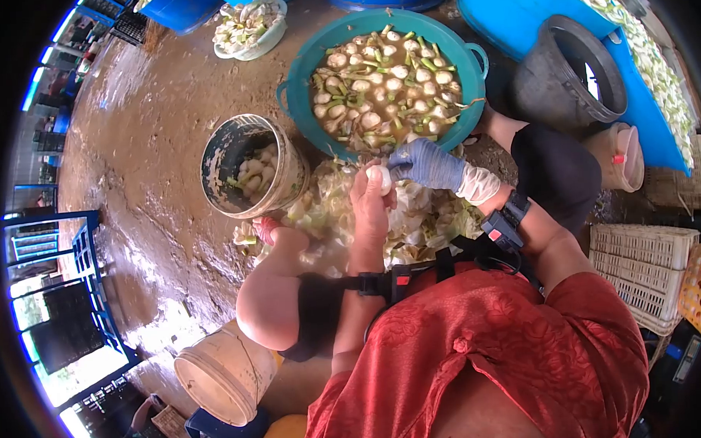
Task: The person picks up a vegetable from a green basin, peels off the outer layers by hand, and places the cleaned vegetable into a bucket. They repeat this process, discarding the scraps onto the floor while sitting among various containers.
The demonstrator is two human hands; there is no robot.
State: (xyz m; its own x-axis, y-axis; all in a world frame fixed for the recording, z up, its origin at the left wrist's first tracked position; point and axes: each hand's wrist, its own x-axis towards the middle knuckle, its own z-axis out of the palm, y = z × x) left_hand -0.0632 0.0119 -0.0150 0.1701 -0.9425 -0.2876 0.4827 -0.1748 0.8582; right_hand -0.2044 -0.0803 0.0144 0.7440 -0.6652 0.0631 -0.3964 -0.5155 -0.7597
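My left hand (371,199) is bare and closed around a peeled white garlic bulb (379,179), held up in front of my knees. Right beside it, my right hand (427,164) wears a blue glove with a pale cuff. Its fingers are curled against the bulb's side; whatever they grip is hidden. Below both hands lies a heap of garlic peelings (420,220). Just beyond stands a green basin (300,116) of murky water full of garlic bulbs with green stems. A dirty bucket (291,171) to the left holds more peeled bulbs.
A bowl of peelings (249,28) stands at the back left on the wet floor (147,149). At right are a black tub (542,81), a blue tray (651,104) and white crates (642,270). A beige bucket (224,370) lies tipped behind my left knee.
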